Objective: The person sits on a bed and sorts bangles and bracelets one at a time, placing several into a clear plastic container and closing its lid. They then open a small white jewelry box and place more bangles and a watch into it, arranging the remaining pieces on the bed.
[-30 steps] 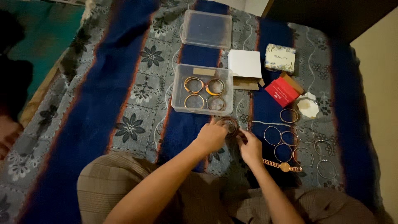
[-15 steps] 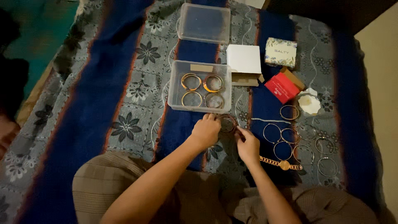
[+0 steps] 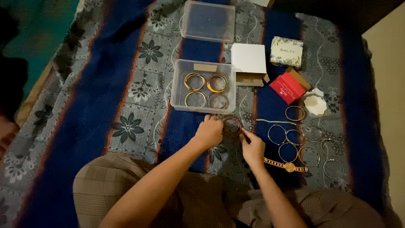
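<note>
Both our hands have edged nearer the clear tray (image 3: 180,86) (bangles inside); left hand (image 3: 209,134) and right hand (image 3: 252,148) together pinch a dark bangle (image 3: 231,125).

Both hands (image 3: 230,139) raised the dark bangle (image 3: 231,125) toward the box (image 3: 203,67).

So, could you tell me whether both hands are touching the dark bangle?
Touching: the head view shows the left hand and right hand gripping opposite sides of the dark bangle.
</note>
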